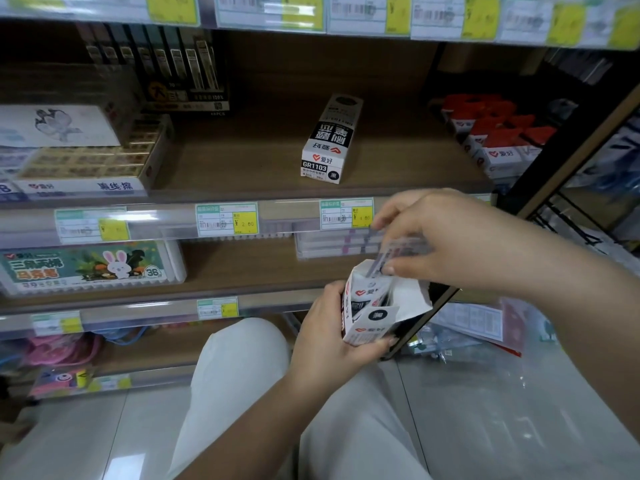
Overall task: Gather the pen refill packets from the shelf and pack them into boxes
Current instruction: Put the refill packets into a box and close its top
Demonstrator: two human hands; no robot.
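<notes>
Head view, closed box (330, 140) on shelf (242, 161), marker set (90, 268) below

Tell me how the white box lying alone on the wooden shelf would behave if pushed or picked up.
The white box lies flat on its long side, so it would probably slide rather than tip or roll. It looks like thin printed card, so likely light and easy to dent if squeezed. Its ends appear closed, so nothing should spill.
</notes>
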